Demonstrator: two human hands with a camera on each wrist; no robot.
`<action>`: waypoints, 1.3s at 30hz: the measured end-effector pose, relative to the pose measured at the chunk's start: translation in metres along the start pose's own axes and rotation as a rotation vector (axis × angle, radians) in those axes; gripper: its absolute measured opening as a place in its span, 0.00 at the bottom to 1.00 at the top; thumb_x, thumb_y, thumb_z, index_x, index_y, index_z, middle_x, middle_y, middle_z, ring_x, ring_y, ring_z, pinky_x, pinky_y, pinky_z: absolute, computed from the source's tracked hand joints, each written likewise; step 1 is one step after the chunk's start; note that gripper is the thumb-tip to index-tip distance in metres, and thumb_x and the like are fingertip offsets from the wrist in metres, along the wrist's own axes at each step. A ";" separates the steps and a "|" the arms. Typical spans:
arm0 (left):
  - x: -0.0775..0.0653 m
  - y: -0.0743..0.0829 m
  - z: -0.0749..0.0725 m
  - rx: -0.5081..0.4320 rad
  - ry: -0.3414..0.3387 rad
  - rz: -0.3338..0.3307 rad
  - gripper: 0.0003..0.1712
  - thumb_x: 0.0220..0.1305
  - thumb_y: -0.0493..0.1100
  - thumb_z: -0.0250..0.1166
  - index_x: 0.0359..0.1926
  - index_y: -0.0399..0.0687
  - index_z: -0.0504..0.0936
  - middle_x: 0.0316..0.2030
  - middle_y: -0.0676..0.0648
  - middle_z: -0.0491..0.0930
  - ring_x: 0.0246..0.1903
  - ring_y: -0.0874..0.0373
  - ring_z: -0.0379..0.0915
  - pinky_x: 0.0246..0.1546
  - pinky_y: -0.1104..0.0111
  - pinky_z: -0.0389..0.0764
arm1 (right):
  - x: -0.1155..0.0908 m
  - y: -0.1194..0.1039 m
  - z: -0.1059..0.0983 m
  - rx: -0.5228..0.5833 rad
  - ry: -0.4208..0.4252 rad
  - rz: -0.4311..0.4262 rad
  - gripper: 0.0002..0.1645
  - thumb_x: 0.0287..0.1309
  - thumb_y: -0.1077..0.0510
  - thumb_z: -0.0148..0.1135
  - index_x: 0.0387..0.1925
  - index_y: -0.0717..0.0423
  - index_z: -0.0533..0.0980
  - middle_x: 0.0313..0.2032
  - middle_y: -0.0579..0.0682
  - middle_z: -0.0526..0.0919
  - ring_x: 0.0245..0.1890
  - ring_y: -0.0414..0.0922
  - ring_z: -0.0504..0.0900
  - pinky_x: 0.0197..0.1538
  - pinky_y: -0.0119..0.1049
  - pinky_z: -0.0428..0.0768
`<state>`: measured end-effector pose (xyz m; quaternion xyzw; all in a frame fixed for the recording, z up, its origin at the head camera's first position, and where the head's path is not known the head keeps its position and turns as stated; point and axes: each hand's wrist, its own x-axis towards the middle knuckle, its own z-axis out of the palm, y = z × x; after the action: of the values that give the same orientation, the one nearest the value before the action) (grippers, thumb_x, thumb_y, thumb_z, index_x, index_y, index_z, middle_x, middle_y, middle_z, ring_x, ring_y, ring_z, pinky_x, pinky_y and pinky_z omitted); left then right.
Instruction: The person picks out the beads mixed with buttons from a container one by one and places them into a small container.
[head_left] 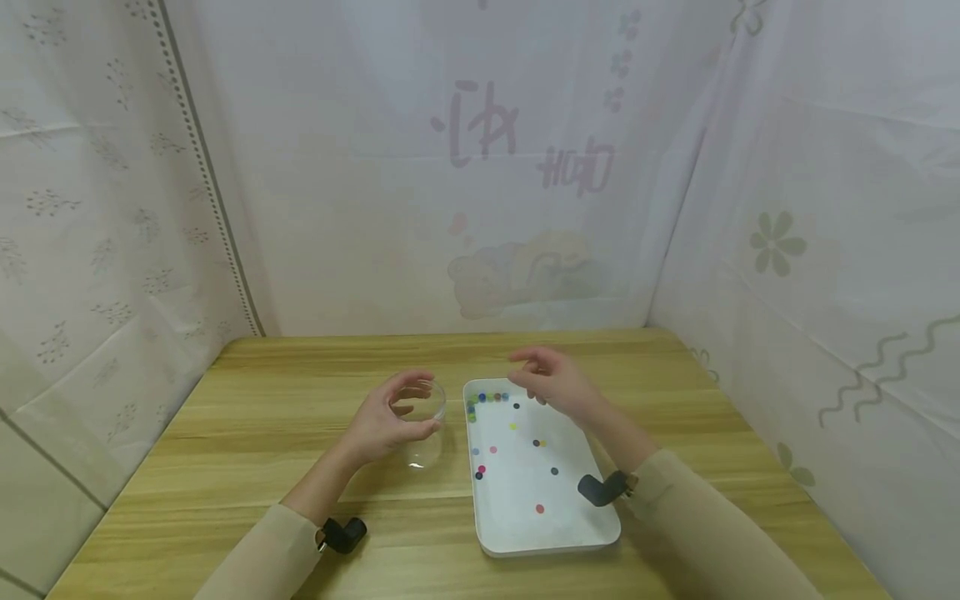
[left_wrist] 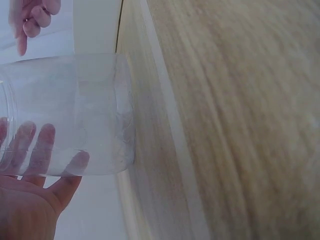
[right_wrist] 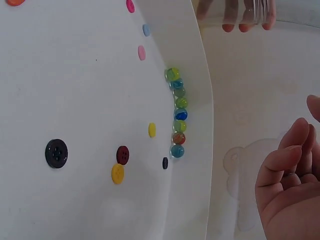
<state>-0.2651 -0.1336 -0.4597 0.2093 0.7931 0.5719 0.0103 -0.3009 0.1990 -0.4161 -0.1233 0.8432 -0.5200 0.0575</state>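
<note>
My left hand (head_left: 381, 423) is curled round a clear plastic jar (left_wrist: 95, 110) that stands upright on the wooden table, left of a white tray (head_left: 517, 529). Above the tray's far edge hangs my right hand (head_left: 561, 385), its fingers loosely bent and nothing visible in them. Several glass marbles (right_wrist: 181, 114) line the tray's far left corner in the head view. Scattered over the tray floor are buttons, among them a large black button (right_wrist: 56, 153), a dark red button (right_wrist: 122, 155) touching a yellow-orange button (right_wrist: 117, 173), and an orange-red button (head_left: 540, 508).
The wooden table (head_left: 247, 450) extends around the tray and jar. Pale printed curtains (head_left: 360, 208) enclose it at the back and both sides. The tray has a raised white rim (right_wrist: 202, 150). A black wrist device (head_left: 600, 490) sits over the tray's right side.
</note>
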 end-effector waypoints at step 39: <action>0.001 -0.001 0.000 -0.022 -0.012 -0.021 0.40 0.61 0.45 0.83 0.72 0.58 0.76 0.68 0.42 0.81 0.70 0.39 0.77 0.74 0.35 0.74 | 0.025 0.023 0.050 -0.072 -0.133 0.072 0.18 0.70 0.50 0.75 0.58 0.49 0.86 0.36 0.47 0.83 0.35 0.47 0.83 0.33 0.35 0.77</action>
<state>-0.2664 -0.1340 -0.4605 0.2043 0.7887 0.5794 0.0231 -0.3169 0.1595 -0.4586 -0.1293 0.8595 -0.4777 0.1276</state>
